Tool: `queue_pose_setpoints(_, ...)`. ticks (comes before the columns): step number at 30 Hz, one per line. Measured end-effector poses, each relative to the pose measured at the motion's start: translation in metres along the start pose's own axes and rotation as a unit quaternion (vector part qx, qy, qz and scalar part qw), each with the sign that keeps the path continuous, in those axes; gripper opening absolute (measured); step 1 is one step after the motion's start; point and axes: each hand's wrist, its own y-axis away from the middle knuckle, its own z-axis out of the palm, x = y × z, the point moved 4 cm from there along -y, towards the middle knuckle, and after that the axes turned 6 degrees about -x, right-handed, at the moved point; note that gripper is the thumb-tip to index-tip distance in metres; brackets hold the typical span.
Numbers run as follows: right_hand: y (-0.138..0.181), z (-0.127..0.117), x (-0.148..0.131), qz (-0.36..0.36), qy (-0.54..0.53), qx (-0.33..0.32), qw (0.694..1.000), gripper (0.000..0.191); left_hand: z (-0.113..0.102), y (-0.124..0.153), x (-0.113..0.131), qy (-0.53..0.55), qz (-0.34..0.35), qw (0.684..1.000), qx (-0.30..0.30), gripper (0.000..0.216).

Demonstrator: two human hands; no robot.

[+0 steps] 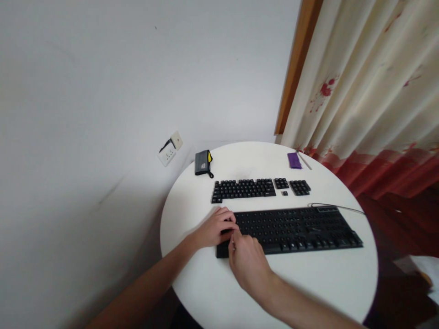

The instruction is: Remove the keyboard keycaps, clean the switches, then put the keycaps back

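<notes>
A black keyboard [302,228] lies across the round white table [302,283]. My left hand [214,227] lies curled over the keyboard's left end and grips it. Just in front, my right hand [248,262] hovers over the near left corner, pinching a thin metal tool [233,242] whose tip points at the keys there. Behind the keyboard, loose black keycaps [243,188] are laid out in the keyboard's own pattern, with two smaller groups [300,187] and a single cap [284,193] to their right.
A grey pouch with a yellow tab [203,162] sits at the table's far left. A purple item [294,160] and a thin stick [304,161] lie at the far right. The keyboard cable [343,208] runs off right. A wall socket [169,148] and curtain [370,91] stand behind.
</notes>
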Motion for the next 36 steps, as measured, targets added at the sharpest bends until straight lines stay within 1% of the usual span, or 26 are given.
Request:
queue_pose_setpoints(2,0.001,-0.002,0.0,0.01,-0.001,0.005,1.0,0.027,-0.001,0.0,0.0,-0.001,0.0,1.0,-0.001,0.013)
queue_pose_setpoints(4,0.001,-0.003,0.006,0.007,-0.032,0.021,0.999,0.026,-0.002,0.0,0.001,-0.007,-0.001,1.0,-0.001,0.012)
queue_pose_setpoints(7,0.0,-0.002,0.024,0.003,-0.148,0.051,0.988,0.031,-0.002,-0.001,0.002,-0.022,-0.003,1.0,-0.006,0.011)
queue_pose_setpoints(9,-0.002,0.004,0.039,0.023,-0.27,0.042,0.962,0.035,-0.001,0.0,0.002,-0.029,-0.002,1.0,-0.008,0.012)
queue_pose_setpoints(11,-0.003,0.012,0.051,0.05,-0.392,0.016,0.918,0.037,-0.001,0.001,0.003,-0.025,0.0,1.0,-0.008,0.015)
queue_pose_setpoints(13,-0.005,0.013,0.059,0.059,-0.473,0.009,0.879,0.041,-0.003,0.002,0.004,-0.005,-0.006,1.0,0.003,0.018)
queue_pose_setpoints(14,-0.006,0.01,0.061,0.052,-0.492,0.015,0.869,0.042,-0.005,0.002,0.004,0.015,-0.012,1.0,0.017,0.019)
queue_pose_setpoints(15,-0.008,0.005,0.062,0.039,-0.5,0.025,0.865,0.044,-0.008,0.002,0.005,0.04,-0.018,0.998,0.037,0.02)
queue_pose_setpoints(17,-0.014,-0.009,0.064,0.013,-0.497,0.049,0.866,0.044,-0.014,-0.001,0.007,0.104,-0.024,0.991,0.08,0.023)
queue_pose_setpoints(20,-0.027,-0.035,0.065,-0.026,-0.474,0.082,0.876,0.043,-0.021,-0.013,0.009,0.19,-0.027,0.974,0.117,0.028)
queue_pose_setpoints(22,-0.036,-0.051,0.065,-0.055,-0.448,0.106,0.886,0.043,-0.023,-0.024,0.009,0.214,-0.047,0.965,0.146,0.024)
queue_pose_setpoints(24,-0.044,-0.06,0.066,-0.072,-0.42,0.129,0.895,0.042,-0.023,-0.033,0.007,0.213,-0.068,0.957,0.186,0.017)
queue_pose_setpoints(25,-0.048,-0.061,0.068,-0.073,-0.417,0.134,0.896,0.042,-0.022,-0.036,0.006,0.207,-0.074,0.954,0.205,0.015)
queue_pose_setpoints(27,-0.053,-0.056,0.071,-0.066,-0.438,0.121,0.888,0.044,-0.018,-0.039,0.004,0.189,-0.081,0.951,0.229,0.014)
queue_pose_setpoints(30,-0.057,-0.04,0.077,-0.048,-0.479,0.096,0.871,0.05,-0.01,-0.038,0.004,0.144,-0.077,0.958,0.237,0.014)
queue_pose_setpoints(31,-0.057,-0.036,0.079,-0.042,-0.475,0.101,0.873,0.05,-0.008,-0.037,0.004,0.125,-0.071,0.962,0.233,0.014)
queue_pose_setpoints(33,-0.056,-0.031,0.08,-0.038,-0.441,0.128,0.888,0.049,-0.006,-0.035,0.006,0.086,-0.054,0.969,0.224,0.015)
queue_pose_setpoints(36,-0.051,-0.031,0.078,-0.059,-0.383,0.166,0.907,0.044,-0.006,-0.033,0.011,0.037,-0.038,0.974,0.221,0.016)
